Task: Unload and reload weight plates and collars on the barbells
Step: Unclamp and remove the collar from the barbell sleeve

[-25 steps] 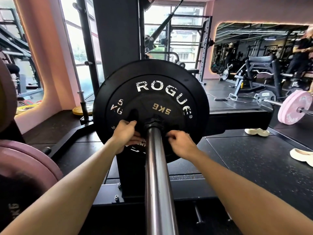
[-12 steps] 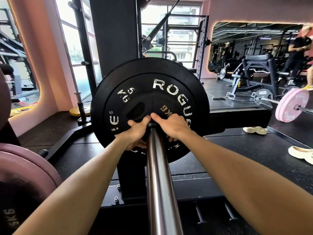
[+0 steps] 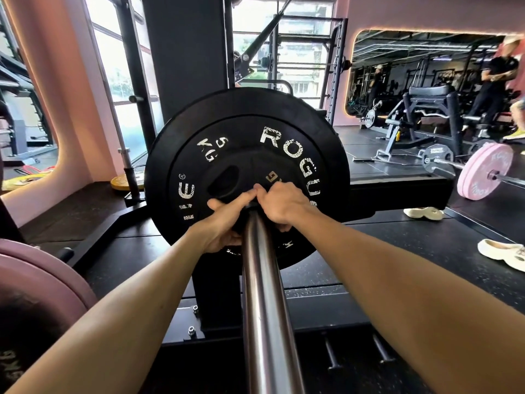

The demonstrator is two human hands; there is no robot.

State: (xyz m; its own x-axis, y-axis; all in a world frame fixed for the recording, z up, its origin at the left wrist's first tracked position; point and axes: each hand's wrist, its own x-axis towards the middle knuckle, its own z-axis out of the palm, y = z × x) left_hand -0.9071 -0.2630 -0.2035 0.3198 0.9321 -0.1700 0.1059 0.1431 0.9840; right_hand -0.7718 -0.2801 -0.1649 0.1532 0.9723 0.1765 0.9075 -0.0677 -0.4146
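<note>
A steel barbell sleeve (image 3: 264,294) runs from under me to a big black ROGUE bumper plate (image 3: 164,177). A smaller black 5 kg plate (image 3: 241,166) with an oval grip hole sits in front of it. Both hands meet at the hub. My left hand (image 3: 221,226) wraps the left side and top of the black collar (image 3: 250,207), its index finger stretched up. My right hand (image 3: 284,203) curls over the collar's right side. The hands hide most of the collar.
Pink plates (image 3: 37,280) sit close at my lower left. A black rack upright (image 3: 184,66) stands behind the plates. On the floor lie a yellow plate (image 3: 122,182) and white shoes (image 3: 423,213). At right, a pink-plated barbell (image 3: 483,174), a bench and a standing person (image 3: 497,81).
Both hands moved from the sides of the hub up over its top and came together. The plates turned clockwise, shifting the ROGUE lettering to the right.
</note>
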